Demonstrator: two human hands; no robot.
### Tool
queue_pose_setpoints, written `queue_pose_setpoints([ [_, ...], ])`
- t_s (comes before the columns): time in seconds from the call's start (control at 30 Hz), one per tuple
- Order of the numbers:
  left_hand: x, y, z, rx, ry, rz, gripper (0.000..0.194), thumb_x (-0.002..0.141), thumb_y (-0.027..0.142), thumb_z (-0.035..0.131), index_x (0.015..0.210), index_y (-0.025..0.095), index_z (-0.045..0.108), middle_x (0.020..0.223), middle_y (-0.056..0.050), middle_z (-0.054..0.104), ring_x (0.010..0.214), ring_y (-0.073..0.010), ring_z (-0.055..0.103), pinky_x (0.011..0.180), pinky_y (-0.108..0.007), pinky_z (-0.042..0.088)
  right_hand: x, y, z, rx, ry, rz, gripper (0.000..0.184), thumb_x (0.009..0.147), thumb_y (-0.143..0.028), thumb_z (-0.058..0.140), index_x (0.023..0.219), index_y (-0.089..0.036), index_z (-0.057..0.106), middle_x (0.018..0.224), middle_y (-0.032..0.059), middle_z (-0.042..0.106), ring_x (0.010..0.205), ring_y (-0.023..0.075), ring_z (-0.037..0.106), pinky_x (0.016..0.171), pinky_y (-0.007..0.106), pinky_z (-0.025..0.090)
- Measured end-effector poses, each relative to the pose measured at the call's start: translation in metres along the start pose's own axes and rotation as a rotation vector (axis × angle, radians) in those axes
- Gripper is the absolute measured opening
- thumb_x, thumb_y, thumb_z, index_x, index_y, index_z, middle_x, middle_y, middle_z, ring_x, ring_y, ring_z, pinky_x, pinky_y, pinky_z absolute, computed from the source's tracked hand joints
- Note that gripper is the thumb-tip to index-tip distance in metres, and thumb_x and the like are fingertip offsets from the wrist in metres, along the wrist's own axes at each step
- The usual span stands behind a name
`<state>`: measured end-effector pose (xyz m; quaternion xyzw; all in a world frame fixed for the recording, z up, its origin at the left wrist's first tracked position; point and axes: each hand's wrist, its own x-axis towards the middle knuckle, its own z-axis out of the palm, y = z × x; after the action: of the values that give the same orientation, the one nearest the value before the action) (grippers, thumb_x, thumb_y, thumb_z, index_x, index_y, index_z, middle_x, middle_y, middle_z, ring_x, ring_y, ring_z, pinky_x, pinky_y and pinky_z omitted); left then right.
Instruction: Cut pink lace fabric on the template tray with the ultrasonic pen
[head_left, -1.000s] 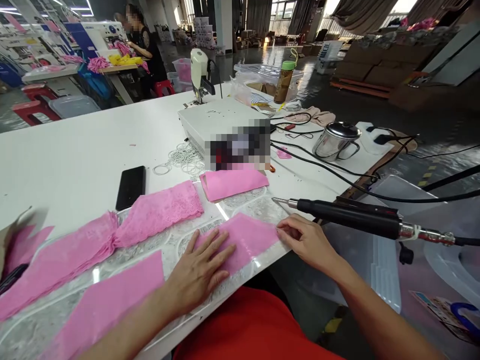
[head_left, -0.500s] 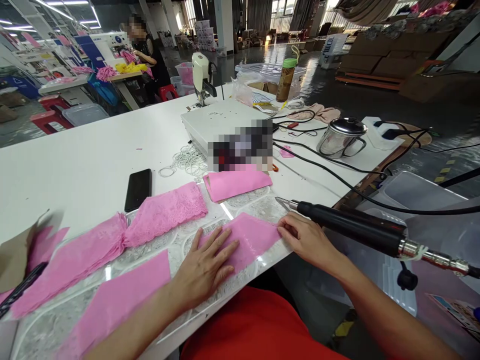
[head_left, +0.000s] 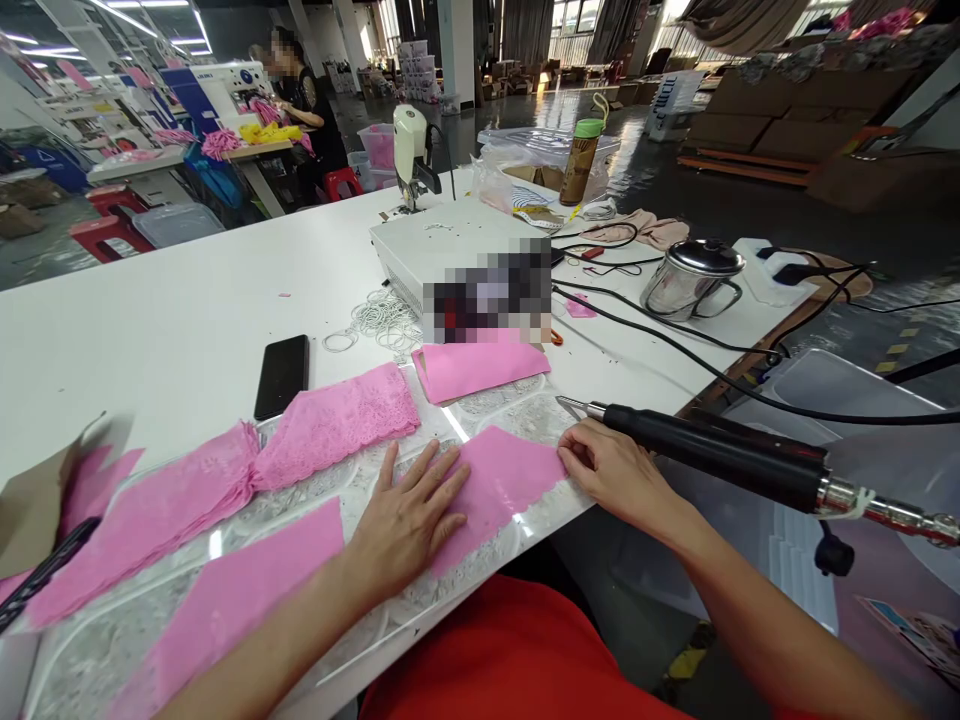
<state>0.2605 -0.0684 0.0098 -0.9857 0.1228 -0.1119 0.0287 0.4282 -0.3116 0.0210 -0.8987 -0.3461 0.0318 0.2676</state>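
Observation:
A pink fabric piece (head_left: pixel 499 480) with a scalloped edge lies near the table's front edge. My left hand (head_left: pixel 409 510) rests flat at its left side, fingers spread, some fingertips on the cloth. At its right corner, my right hand (head_left: pixel 600 465) pinches the fabric between thumb and fingertips. A black pen-shaped tool (head_left: pixel 712 450) with a pointed metal tip and a cable extends over my right hand; what supports it is unclear. A second pink piece (head_left: pixel 255 580) lies partly under my left forearm. Beyond are a pink lace stack (head_left: pixel 337 425) and a folded pink bundle (head_left: pixel 484 370).
A white machine box (head_left: pixel 457 240) stands at the back, beside loose elastic loops (head_left: pixel 382 320). A phone (head_left: pixel 282 376) lies to the left. Cables cross toward a metal-lidded mug (head_left: pixel 694 280). Clear plastic bins (head_left: pixel 847 390) stand at right. A person (head_left: pixel 307 110) works far behind.
My left hand has slid slightly left across the pink piece, uncovering more of it. My right hand keeps its pinch on the corner. The whole view has shifted a little.

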Motion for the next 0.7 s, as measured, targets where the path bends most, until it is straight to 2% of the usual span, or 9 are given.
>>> queue_pose_setpoints([
  [0.2,0.0,-0.011,0.002,-0.041,-0.001,0.047,0.045,0.103,0.036,0.035,0.146,0.025,0.042,0.147,-0.008,0.046,0.14,-0.031,0.037,0.117,-0.061,0.012,-0.004,0.005,-0.005,0.058,0.001,-0.028,0.009,0.083,-0.019,0.051,0.079,-0.021,0.059,0.079,0.0022,0.061,0.064,0.0139,0.057,0.057,0.026,0.04],
  [0.37,0.002,-0.02,0.003,-0.046,0.001,0.105,0.044,0.103,0.038,0.034,0.145,0.026,0.043,0.149,-0.005,0.045,0.139,-0.0299,0.039,0.119,-0.057,0.012,-0.011,0.012,-0.007,0.132,0.026,-0.105,0.014,0.087,-0.02,0.049,0.087,-0.02,0.063,0.082,0.004,0.063,0.062,0.0126,0.055,0.058,0.026,0.042],
  [0.57,0.006,-0.02,-0.001,-0.038,0.032,0.115,0.045,0.103,0.038,0.035,0.145,0.023,0.043,0.148,-0.007,0.046,0.137,-0.0306,0.041,0.118,-0.056,0.012,-0.018,0.015,-0.002,0.164,0.022,-0.12,0.019,0.089,-0.018,0.049,0.094,-0.02,0.067,0.089,0.0049,0.064,0.067,0.0127,0.059,0.059,0.025,0.044],
  [0.7,0.011,-0.019,-0.004,-0.048,-0.021,0.141,0.044,0.103,0.038,0.036,0.145,0.029,0.042,0.151,-0.004,0.042,0.14,-0.0298,0.037,0.118,-0.057,0.011,-0.02,0.017,0.001,0.141,0.046,-0.189,0.023,0.09,-0.018,0.048,0.097,-0.021,0.07,0.09,0.005,0.065,0.073,0.0135,0.062,0.06,0.024,0.045],
])
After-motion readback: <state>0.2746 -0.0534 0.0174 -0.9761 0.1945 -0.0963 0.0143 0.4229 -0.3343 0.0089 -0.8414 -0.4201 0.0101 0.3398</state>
